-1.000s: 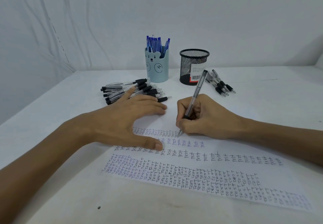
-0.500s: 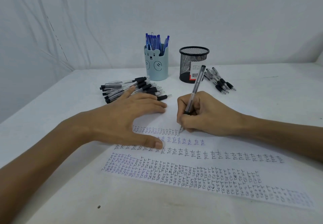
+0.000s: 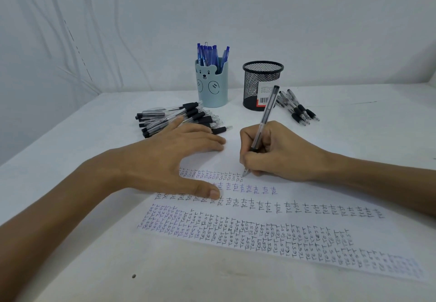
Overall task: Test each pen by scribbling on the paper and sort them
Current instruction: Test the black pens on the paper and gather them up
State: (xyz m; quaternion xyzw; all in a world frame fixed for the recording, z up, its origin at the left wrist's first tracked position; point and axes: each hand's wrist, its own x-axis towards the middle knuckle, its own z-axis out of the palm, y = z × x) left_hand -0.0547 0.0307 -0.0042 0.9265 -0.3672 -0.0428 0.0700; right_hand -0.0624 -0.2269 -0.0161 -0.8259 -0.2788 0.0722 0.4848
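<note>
My right hand (image 3: 276,153) grips a clear black-ink pen (image 3: 263,122), its tip touching the white paper (image 3: 306,193) at the end of a row of small written words. My left hand (image 3: 169,157) lies flat with straight fingers on the paper's left part, thumb spread toward me. The paper carries several rows of "test" writing in black and blue. A pile of black-grip pens (image 3: 179,118) lies just beyond my left fingers.
A light blue bear-face cup (image 3: 211,84) holding blue pens stands at the back. A black mesh pen cup (image 3: 262,84) stands to its right, with a few black pens (image 3: 298,109) lying beside it. A white wall rises behind the table.
The pen tip has shifted slightly along the top written row. My left hand has stayed pressed on the paper.
</note>
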